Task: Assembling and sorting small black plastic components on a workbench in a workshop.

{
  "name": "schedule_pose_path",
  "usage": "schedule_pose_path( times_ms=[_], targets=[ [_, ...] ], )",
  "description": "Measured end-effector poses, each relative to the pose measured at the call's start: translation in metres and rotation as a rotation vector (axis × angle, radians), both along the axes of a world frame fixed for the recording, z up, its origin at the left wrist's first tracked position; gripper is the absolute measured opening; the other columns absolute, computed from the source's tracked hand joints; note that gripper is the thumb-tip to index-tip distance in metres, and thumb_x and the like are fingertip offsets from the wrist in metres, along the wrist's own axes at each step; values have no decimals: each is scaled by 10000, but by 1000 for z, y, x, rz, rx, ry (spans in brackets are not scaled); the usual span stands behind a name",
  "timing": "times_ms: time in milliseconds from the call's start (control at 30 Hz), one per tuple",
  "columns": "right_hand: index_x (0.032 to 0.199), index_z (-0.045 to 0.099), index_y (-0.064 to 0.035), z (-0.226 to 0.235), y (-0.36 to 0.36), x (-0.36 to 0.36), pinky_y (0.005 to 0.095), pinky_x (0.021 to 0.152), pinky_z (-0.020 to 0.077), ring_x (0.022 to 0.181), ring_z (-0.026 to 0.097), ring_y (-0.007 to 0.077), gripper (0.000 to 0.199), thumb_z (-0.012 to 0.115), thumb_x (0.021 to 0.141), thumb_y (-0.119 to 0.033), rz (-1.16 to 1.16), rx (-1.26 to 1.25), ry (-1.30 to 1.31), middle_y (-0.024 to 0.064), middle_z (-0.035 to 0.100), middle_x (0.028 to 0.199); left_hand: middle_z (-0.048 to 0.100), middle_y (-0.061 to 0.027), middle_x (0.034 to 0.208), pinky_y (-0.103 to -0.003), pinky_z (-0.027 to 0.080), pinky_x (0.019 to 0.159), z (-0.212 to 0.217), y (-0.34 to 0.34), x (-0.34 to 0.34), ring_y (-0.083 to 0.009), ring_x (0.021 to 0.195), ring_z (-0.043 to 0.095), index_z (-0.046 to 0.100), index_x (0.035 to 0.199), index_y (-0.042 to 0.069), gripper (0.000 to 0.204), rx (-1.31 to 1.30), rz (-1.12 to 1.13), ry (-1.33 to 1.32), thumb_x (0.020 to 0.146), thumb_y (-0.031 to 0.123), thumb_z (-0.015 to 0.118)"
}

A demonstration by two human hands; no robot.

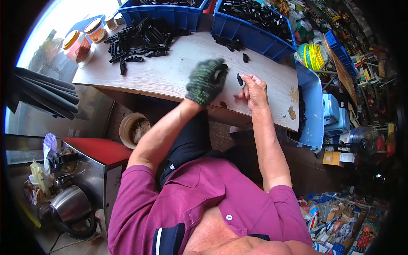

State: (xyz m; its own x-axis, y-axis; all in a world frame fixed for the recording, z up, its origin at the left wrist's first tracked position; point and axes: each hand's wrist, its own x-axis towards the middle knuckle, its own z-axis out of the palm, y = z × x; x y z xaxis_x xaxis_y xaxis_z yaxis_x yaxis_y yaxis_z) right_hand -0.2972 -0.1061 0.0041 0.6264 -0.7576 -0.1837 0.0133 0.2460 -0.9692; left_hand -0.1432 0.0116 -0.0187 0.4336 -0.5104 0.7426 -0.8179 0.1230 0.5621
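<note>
Above the pale wood-grain tabletop (278, 91), my bare right hand (256, 91) is pinching a small curved black piece (240, 80); I'm guessing light, stiff plastic, best held by its edges. Can't tell whether my green-gloved left hand (206, 81) is holding anything.

Bench (272, 85): one. Blue crates (182, 19) along its far edge: two. Orange-lidded jars (77, 50): two. Patterned green glove (204, 83): one. Steel kettle (71, 205): one. Bucket (124, 132): one. Black plastic parts (138, 39), heaped: uncountable.
</note>
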Motion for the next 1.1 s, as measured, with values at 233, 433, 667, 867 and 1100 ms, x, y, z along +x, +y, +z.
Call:
schedule_pose_path(
  times_ms=[233, 433, 667, 867, 1100],
  targets=[
    [848, 676, -73, -14, 0, -3, 218, 419, 310, 426, 403, 50, 150, 726, 905, -203, -43, -140, -49, -43, 573, 632, 701, -149, 1138, -363, 543, 895, 11, -11, -35, -269, 1034, 692, 652, 1228, 50, 345, 282, -277, 301, 921, 200, 698],
    [880, 696, -78, -14, 1, -4, 205, 410, 301, 439, 406, 40, 137, 732, 902, -208, -53, -114, -34, -46, 618, 702, 674, -182, 1098, -444, 519, 874, 10, -11, -34, -380, 1031, 644, 666, 1134, 66, 316, 244, -334, 458, 922, 297, 634],
    [928, 718, -37, -7, 7, -2, 213, 408, 308, 438, 416, 42, 203, 714, 914, -239, -63, -170, -15, -33, 612, 686, 717, -124, 947, -353, 551, 773, 0, -24, -33, -246, 876, 707, 663, 1120, 38, 244, 276, -288, 513, 951, 213, 659],
    [1124, 712, -7, -2, 19, -2, 207, 481, 355, 525, 450, 33, 357, 726, 922, -301, 26, -255, 57, -17, 651, 784, 679, -70, 825, -287, 512, 565, 19, -20, -37, -132, 653, 625, 665, 1063, 20, 188, 113, -331, 1163, 958, 172, 627],
    [900, 655, 5, -18, 20, 1, 226, 535, 378, 583, 456, 40, 355, 616, 1004, -332, -148, -570, 20, -50, 527, 639, 694, -86, 860, -291, 523, 627, 3, -23, -42, -150, 737, 661, 639, 1097, 10, 204, 72, -247, 755, 953, 154, 641]
  ],
)
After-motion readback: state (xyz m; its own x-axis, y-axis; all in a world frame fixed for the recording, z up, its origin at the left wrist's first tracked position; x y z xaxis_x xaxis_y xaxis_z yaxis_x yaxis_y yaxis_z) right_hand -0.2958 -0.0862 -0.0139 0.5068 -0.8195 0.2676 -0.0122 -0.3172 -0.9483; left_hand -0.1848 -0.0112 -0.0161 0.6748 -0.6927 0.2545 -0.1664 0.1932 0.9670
